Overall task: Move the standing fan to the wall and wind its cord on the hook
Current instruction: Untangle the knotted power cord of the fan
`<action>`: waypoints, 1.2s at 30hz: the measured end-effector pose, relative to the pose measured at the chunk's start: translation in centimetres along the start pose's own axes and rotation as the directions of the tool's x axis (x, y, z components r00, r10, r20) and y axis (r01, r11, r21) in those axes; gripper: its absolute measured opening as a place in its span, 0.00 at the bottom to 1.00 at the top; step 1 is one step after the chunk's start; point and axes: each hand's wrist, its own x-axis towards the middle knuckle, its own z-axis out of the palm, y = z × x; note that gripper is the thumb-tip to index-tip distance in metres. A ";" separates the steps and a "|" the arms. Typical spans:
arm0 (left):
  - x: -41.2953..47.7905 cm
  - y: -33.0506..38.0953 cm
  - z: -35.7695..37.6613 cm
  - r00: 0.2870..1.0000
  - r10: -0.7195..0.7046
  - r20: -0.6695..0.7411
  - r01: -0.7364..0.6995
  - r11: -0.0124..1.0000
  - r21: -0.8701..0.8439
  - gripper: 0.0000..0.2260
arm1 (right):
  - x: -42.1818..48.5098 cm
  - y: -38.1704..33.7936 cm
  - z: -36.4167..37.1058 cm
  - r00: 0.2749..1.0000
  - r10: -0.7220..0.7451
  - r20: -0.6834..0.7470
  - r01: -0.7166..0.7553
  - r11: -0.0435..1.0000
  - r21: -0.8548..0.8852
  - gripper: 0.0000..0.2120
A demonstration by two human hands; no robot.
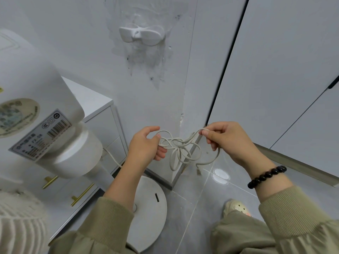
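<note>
Below the white wall hook (141,36), both hands hold the fan's tangled cord (180,150): left hand (146,145) curled round its loops, right hand (226,140) pinching one strand. Left of them stands the fan (55,125).

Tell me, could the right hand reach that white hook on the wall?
Probably yes. Nothing stands between the right hand and the hook, only bare wall. It pinches the tangled cord, which the left hand also holds, so the cord would come along.
</note>
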 end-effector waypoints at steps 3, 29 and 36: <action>0.2 -0.9 0.1 0.990 0.136 0.040 -0.140 0.911 0.389 0.13 | -0.1 -0.3 0.2 1.000 0.003 -0.017 -0.002 0.997 0.078 0.07; -1.7 -0.2 1.0 0.894 0.287 0.345 -0.420 0.804 0.420 0.07 | 0.2 -0.5 -0.1 0.977 -0.196 -0.088 0.147 0.909 -0.389 0.13; -1.6 -0.3 1.4 0.853 0.482 0.201 -0.521 0.757 0.393 0.07 | -0.6 -0.3 0.8 0.967 -0.059 0.246 0.164 0.886 -0.433 0.09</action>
